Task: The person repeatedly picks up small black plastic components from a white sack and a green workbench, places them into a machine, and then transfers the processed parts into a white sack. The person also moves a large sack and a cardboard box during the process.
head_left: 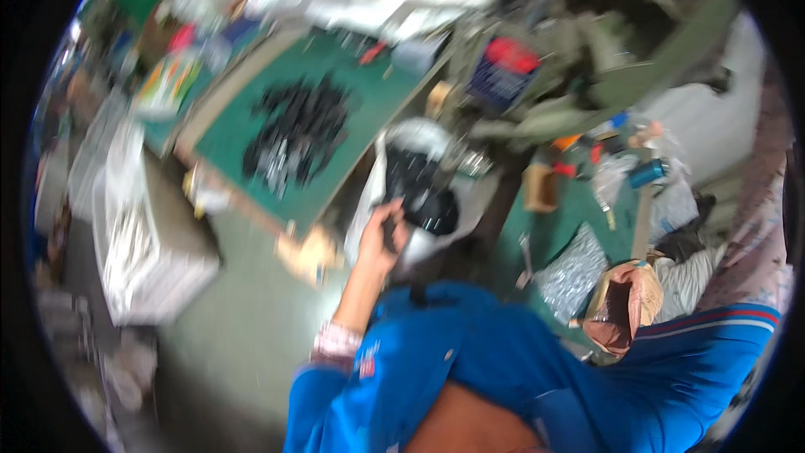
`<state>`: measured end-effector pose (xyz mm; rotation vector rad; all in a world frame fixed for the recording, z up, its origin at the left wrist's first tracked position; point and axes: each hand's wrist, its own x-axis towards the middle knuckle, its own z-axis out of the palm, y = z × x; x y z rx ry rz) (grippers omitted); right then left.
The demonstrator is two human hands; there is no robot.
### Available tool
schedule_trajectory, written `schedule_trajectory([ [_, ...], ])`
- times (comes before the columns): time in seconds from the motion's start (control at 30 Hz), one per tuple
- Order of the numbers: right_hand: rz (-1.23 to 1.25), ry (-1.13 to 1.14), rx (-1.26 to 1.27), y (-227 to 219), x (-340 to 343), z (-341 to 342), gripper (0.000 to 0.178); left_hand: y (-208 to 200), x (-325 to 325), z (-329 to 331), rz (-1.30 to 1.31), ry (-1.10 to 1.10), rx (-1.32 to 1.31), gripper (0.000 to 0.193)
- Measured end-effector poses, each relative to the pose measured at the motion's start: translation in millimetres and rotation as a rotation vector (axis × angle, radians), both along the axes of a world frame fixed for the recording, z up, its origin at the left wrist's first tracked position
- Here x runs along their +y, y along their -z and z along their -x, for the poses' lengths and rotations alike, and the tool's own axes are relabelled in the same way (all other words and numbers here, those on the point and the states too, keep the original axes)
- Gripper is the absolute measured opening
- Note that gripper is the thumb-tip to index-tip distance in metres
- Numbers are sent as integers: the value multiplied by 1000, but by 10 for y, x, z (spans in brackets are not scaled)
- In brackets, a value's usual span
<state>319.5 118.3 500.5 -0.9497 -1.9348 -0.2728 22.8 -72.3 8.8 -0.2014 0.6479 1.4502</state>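
Note:
My left hand (379,239) is closed round a small black piece (389,233), its shape blurred by motion. It is at the near-left rim of a white bag-lined container (362,211) that holds shiny black parts (419,193). Beyond it to the left, a heap of similar flat black pieces (302,130) lies spread on a green tabletop (239,138). My right arm, in a blue sleeve (696,361), reaches off to the right edge, and its hand is out of view.
A machine (579,109) with a dark blue and red box (505,71) stands at the far right. The right green table (524,226) bears a silvery bubble-wrap bag (574,273), an open brown bag (620,310) and a blue can (647,172). A large white-wrapped box (142,235) stands left.

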Motion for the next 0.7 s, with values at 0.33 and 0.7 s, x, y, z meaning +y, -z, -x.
schedule_trajectory([
  [0.33,732,174,458,3745,-1881,-1597,29,-121,-320,-102,-120,12,151,33],
  [0.7,703,281,578,3863,-2203,-1567,27,-180,-276,-274,-138,184,287,28],
])
